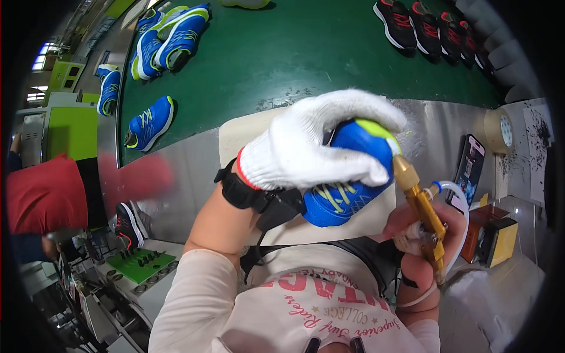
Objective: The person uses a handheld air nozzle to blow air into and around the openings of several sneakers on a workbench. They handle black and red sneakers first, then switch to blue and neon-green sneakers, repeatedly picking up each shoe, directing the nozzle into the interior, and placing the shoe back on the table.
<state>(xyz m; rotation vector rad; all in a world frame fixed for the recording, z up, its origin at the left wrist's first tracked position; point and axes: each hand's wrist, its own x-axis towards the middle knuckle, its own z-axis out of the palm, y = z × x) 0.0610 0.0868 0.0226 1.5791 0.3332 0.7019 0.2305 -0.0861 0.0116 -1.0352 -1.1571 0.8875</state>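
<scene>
My left hand [312, 141], in a white knitted glove with a red cuff edge, is closed around a blue sneaker [338, 203] with yellow-green laces and heel trim. The sneaker is tilted above a pale sheet [282, 236] on the metal table edge. My right hand [453, 222] grips a brass-coloured air or spray gun [421, 206] with a clear hose [465, 203] attached. Its nozzle tip is right at the sneaker's heel end; I cannot tell whether it touches. The palm side of my left glove is hidden.
Blue sneakers [154, 122] stand on the green belt [282, 53] at the left; black-and-red sneakers [424, 29] line its far right. A tape roll [498, 130], a phone [469, 167] and small boxes [500, 241] sit at my right. Someone in red [47, 194] is at the left.
</scene>
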